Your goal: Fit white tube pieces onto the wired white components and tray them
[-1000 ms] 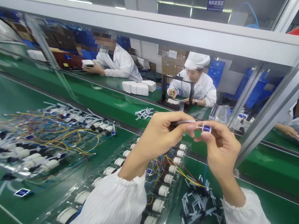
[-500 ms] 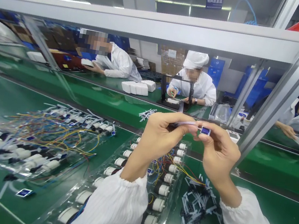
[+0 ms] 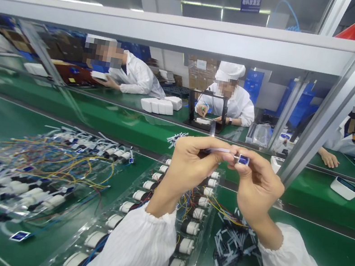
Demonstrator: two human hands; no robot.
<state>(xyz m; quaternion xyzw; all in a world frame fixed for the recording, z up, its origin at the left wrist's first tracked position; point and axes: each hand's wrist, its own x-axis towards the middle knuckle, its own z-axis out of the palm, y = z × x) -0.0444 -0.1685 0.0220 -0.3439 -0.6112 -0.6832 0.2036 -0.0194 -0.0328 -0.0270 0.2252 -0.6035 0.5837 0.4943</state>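
Note:
My left hand (image 3: 195, 159) pinches a thin pale strip (image 3: 219, 150) between thumb and fingers. Close against its fingertips, my right hand (image 3: 258, 179) grips a small square part with a blue face (image 3: 243, 160). Both hands are raised above a clear plastic tray (image 3: 203, 229) that holds rows of white and black cylinders (image 3: 187, 246) with coloured wires. A heap of short grey strips (image 3: 232, 252) lies on the green surface below my right hand.
On the left lies another tray of wired cylinders (image 3: 20, 187). A metal post (image 3: 335, 96) rises at the right. Several people in white work across the line. A white device (image 3: 344, 188) sits on the far green belt.
The view has shifted slightly. A white device now shows on the belt at the right, and the person there has a hand resting flat. My hands keep nearly the same hold.

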